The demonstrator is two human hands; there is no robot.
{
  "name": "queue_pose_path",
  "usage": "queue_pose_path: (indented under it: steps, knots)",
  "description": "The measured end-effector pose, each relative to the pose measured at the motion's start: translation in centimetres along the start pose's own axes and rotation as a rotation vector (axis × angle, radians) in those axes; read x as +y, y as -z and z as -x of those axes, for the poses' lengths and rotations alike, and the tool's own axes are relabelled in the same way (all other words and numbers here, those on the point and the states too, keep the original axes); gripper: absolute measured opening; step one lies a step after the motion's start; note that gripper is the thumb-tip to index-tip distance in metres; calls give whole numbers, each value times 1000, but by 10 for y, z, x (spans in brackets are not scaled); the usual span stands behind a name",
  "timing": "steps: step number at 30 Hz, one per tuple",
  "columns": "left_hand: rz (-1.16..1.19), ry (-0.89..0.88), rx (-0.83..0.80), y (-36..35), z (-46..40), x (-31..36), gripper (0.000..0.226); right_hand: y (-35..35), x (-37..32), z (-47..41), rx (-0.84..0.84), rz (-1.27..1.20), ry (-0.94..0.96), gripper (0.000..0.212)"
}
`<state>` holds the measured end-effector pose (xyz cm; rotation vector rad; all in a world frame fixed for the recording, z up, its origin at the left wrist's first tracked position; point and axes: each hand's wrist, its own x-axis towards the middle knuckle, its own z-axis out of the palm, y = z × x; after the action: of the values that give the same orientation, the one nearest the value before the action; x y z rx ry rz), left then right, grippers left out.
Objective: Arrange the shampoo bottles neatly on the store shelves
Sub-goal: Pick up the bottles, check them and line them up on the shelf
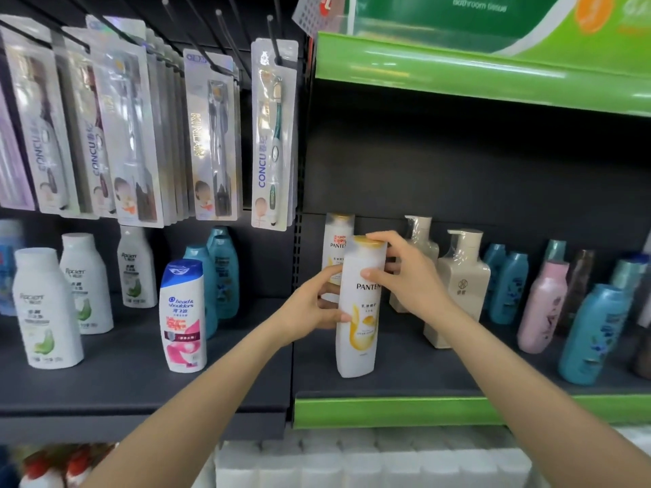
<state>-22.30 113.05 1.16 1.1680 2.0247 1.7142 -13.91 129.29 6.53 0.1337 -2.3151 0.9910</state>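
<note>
**Pantene bottle held upright at the shelf front**

Pantene shampoo bottle point(359, 311), white with a yellow cap and a yellow swirl on its label, stands upright on the dark shelf point(405, 378) with its base near the front edge. Both hands hold it. The left hand point(311, 306) wraps the bottle's lower left side, thumb across the front; this grip is curled round the bottle. The right hand point(405, 272) takes the upper part, thumb pressed on the front just above the brand name, fingers round the right side and one fingertip on the cap; this grip too is closed on the bottle.

Just behind the left grip stands a second Pantene bottle point(336, 248), partly hidden. Behind the right grip are two cream pump bottles point(458, 287), the heads wrapped in clear film. Farther right of that grip stand a pink bottle point(542, 308) and several teal bottles point(591, 332).

Left of the left grip, on the neighbouring shelf, stands a Head & Shoulders bottle point(183, 315), then teal bottles behind it and white Rejoice-style bottles point(45, 308) beyond. Above them hang packaged toothbrushes point(273, 135). A green price rail point(387, 412) edges the shelf below both grips.
</note>
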Motion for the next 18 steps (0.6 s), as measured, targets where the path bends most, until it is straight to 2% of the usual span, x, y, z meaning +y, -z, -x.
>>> queue_pose_path:
  steps: [10, 16, 18]
  knots:
    - [29, 40, -39, 10, 2, 11, 65, -25, 2, 2, 181, 20, -26, 50]
    - [-1, 1, 41, 4, 8, 11, 65, -25, 0, 4, 162, 60, -7, 50]
    - [-81, -35, 74, 4, 10, 13, 63, -24, -1, 5, 132, 65, 9, 51]
